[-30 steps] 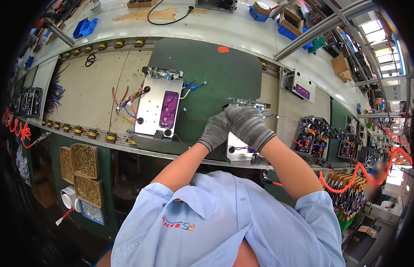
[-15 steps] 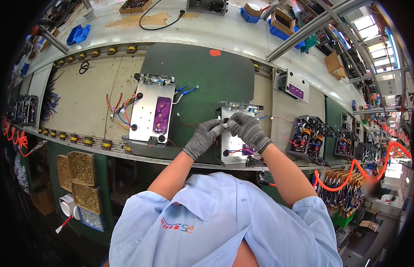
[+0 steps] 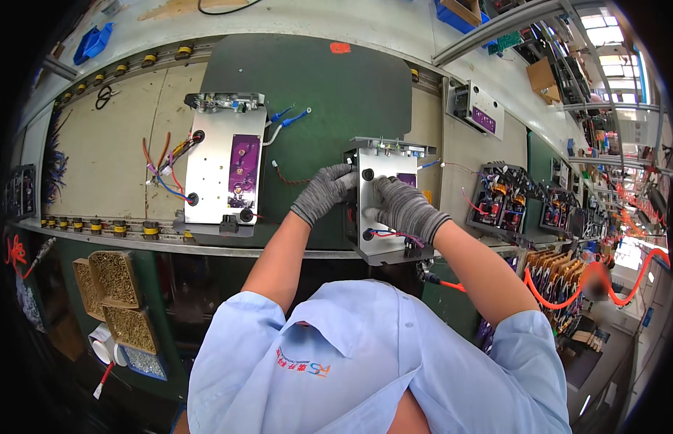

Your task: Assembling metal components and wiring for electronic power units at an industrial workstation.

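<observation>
A metal-topped electronic unit (image 3: 384,242) with black sides and a purple circuit board sits in front of me on the green board. At its left edge is my left hand (image 3: 323,194), in a grey knit glove, with fingers curled against the black side; its fingertips are partly hidden, and whatever they hold cannot be made out. My right hand (image 3: 410,210), gloved alike, rests across the metal top with thumb and fingers apart. Red and blue wires (image 3: 387,233) leave a black grommet below it. A thin brown-red lead (image 3: 289,179) with a white connector lies left of my left hand.
Left stands a similar unit (image 3: 222,170) with loose wires and blue-sleeved terminals. Further units (image 3: 501,199) line the right side. Scissors (image 3: 105,96) lie far left. Boxes of brass-coloured fasteners (image 3: 114,278) sit lower left. An orange coiled hose (image 3: 568,300) hangs at right.
My hands have parted from a pinch on a small white piece above the unit. The left has gone to the unit's left side, the right onto its top. The whole view has shifted.
</observation>
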Action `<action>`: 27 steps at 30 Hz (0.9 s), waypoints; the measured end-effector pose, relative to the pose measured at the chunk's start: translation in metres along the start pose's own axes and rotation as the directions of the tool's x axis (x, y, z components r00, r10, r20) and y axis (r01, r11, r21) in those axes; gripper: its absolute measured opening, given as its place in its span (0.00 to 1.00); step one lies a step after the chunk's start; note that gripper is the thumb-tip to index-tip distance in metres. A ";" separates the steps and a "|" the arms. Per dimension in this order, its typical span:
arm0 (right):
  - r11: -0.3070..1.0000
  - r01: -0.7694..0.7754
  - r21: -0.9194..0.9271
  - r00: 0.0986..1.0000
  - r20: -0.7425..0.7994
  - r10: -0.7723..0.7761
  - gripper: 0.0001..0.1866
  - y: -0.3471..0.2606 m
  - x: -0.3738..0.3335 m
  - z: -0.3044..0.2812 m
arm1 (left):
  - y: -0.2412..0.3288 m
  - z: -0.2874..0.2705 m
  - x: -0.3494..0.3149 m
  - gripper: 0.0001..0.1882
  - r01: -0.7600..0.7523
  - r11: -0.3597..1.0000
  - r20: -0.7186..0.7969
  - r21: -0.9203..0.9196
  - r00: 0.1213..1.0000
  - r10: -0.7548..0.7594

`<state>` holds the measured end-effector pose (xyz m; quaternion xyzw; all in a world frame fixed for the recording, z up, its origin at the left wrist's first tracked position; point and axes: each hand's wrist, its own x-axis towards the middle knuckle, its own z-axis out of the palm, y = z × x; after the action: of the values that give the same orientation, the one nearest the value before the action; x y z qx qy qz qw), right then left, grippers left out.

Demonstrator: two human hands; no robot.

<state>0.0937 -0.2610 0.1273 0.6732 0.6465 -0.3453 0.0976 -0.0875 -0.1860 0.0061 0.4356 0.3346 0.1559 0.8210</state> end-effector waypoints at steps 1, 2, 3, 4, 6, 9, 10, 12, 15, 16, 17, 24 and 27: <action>1.000 -0.002 0.006 1.000 0.010 0.002 0.31 0.000 0.001 -0.001 | -0.001 0.000 0.001 0.22 0.011 0.998 0.027 -0.068 1.000 -0.009; 1.000 -0.009 0.010 0.999 0.035 0.009 0.31 0.000 0.002 -0.002 | -0.003 -0.001 0.003 0.23 0.020 0.991 0.050 -0.134 0.999 -0.013; 1.000 -0.015 0.017 0.999 0.049 0.014 0.31 0.000 0.002 -0.003 | -0.005 0.000 0.006 0.18 0.049 0.980 0.080 -0.194 0.996 -0.034; 1.000 -0.017 0.020 0.998 0.053 0.016 0.31 0.000 0.003 -0.003 | -0.007 0.000 0.010 0.18 0.058 0.973 0.097 -0.223 0.995 -0.037; 0.999 0.007 0.041 0.999 0.031 -0.009 0.31 -0.001 0.003 -0.003 | -0.012 0.000 0.016 0.20 0.093 0.960 0.124 -0.263 0.990 -0.062; 0.999 0.021 0.036 0.999 0.025 -0.022 0.33 -0.005 0.003 -0.003 | -0.014 -0.005 0.026 0.23 0.108 0.932 0.213 -0.347 0.976 -0.034; 0.999 0.015 0.031 1.000 0.027 -0.016 0.33 -0.006 0.003 -0.004 | -0.014 -0.007 0.030 0.24 0.172 0.898 0.239 -0.405 0.968 -0.078; 1.000 0.019 0.023 0.999 0.045 -0.020 0.35 -0.008 0.005 -0.006 | -0.012 -0.010 0.036 0.17 0.224 0.886 0.268 -0.406 0.956 -0.119; 1.000 -0.016 -0.018 0.997 0.079 0.018 0.35 -0.008 0.005 -0.008 | -0.008 -0.014 0.042 0.12 0.325 0.863 0.306 -0.388 0.928 -0.212; 1.000 -0.024 -0.016 0.997 0.077 0.025 0.35 -0.008 0.006 -0.007 | -0.007 -0.013 0.042 0.12 0.322 0.866 0.319 -0.383 0.926 -0.203; 0.999 -0.039 -0.017 0.996 0.085 0.040 0.35 -0.007 0.006 -0.007 | -0.005 -0.013 0.043 0.12 0.328 0.866 0.323 -0.377 0.923 -0.210; 0.993 0.050 0.109 0.997 0.050 -0.056 0.36 -0.005 0.008 0.001 | 0.000 0.006 0.010 0.16 0.139 0.855 0.100 -0.499 0.990 -0.102; 0.999 0.016 -0.037 0.999 0.046 -0.014 0.37 -0.006 0.009 -0.001 | 0.003 0.010 0.001 0.19 0.130 0.869 0.033 -0.477 0.991 -0.131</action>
<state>0.0881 -0.2521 0.1248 0.6583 0.6555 -0.3492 0.1223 -0.0800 -0.1899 0.0124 0.1960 0.3145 0.1780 0.9116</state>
